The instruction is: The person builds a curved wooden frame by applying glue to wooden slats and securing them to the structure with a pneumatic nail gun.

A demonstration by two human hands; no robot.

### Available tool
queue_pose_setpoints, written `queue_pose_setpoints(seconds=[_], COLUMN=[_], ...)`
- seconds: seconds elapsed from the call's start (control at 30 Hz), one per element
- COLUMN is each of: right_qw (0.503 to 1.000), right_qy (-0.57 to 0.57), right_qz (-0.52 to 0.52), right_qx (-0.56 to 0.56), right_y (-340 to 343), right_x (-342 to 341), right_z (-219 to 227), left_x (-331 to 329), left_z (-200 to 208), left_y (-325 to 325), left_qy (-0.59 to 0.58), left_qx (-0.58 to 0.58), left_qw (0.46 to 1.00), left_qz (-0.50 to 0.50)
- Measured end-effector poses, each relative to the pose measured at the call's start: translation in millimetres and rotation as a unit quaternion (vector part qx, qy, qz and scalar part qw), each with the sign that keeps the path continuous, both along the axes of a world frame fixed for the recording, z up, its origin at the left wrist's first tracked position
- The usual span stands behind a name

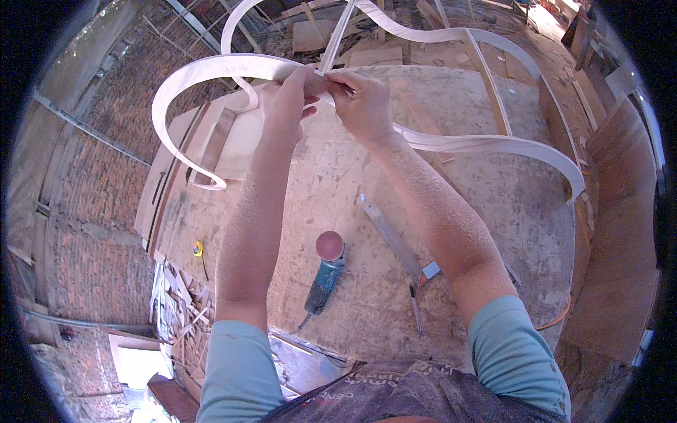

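A pale wooden frame of curved, S-shaped strips (486, 143) stands over the far half of the workbench, joined by straight crosspieces (488, 83). Both my arms reach out to its near curved strip. My left hand (288, 102) is closed around the strip near the foot of a slanting crosspiece (338, 39). Just beside it, my right hand (363, 104) has thumb and fingers pinched together at the same spot. Whatever lies between those fingertips is too small and covered to make out.
On the bench (303, 204) lie an angle sander (324, 278) with a reddish disc, a metal square (390, 233), a pen (416, 310) and a yellow tape measure (198, 249). Wood offcuts (187, 317) are heaped at the left. A brick wall (99, 247) runs beyond.
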State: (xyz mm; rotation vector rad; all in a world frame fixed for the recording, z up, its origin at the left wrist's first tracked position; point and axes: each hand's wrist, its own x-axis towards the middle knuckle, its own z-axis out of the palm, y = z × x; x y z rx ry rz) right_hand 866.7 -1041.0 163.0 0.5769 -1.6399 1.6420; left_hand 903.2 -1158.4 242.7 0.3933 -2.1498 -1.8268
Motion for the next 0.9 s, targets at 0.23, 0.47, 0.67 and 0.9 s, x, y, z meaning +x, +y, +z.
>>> queue_pose_setpoints(seconds=[0.23, 0.47, 0.67, 0.9], right_qw=[1.0, 0.999, 1.0, 0.999], right_qy=[-0.014, -0.001, -0.015, -0.033], right_qz=[-0.001, -0.025, 0.003, 0.016], right_qx=[0.006, 0.031, 0.015, 0.018], right_y=[-0.6, -0.9, 1.7, 4.8], right_x=[5.2, 7.5, 5.8, 10.4], right_z=[2.2, 4.9, 4.3, 7.9], left_x=[0.7, -11.4, -29.1, -39.6], left_z=[-3.1, -27.9, -52.1, -64.0], left_y=[-15.8, -58.0, -62.8, -63.5], left_qy=[-0.007, 0.024, 0.066, 0.085], left_qx=[0.06, 0.218, 0.208, 0.226], left_qw=[0.998, 0.947, 0.93, 0.907], left_qz=[-0.033, -0.235, -0.296, -0.345])
